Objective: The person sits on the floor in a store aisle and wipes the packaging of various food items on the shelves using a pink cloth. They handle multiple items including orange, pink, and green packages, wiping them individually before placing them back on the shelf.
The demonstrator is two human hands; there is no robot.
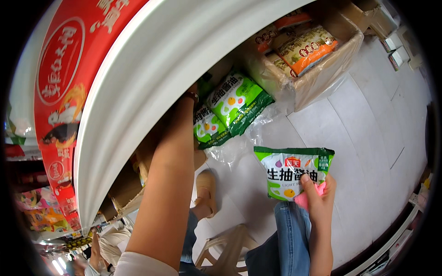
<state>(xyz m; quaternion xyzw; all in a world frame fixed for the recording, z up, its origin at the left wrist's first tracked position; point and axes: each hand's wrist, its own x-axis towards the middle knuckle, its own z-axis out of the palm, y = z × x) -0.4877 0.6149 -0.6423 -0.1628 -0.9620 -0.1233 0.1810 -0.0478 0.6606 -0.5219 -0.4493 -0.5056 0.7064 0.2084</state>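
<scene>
In my right hand (pixel 317 196), thumb in front, is a green-and-white plastic pouch of light soy sauce (pixel 293 172). A crumpled pink cloth (pixel 305 198) is pinched against the pouch in the same grip. My left forearm (pixel 169 172) reaches up and under a white shelf (pixel 155 58); the shelf edge hides the left hand. Close to that wrist, with its dark bracelet (pixel 192 97), lie more green soy sauce pouches (pixel 238 103), overlapping on clear plastic wrap (pixel 228 151).
A plastic-covered carton (pixel 321 76) with orange-and-beige packets (pixel 307 51) stands on the tiled floor (pixel 348 124). Red printed strips (pixel 62 62) run along the shelf. A beige plastic stool (pixel 228 245) is between my legs. Another person (pixel 103 245) is at lower left. A rack (pixel 386 245) stands at right.
</scene>
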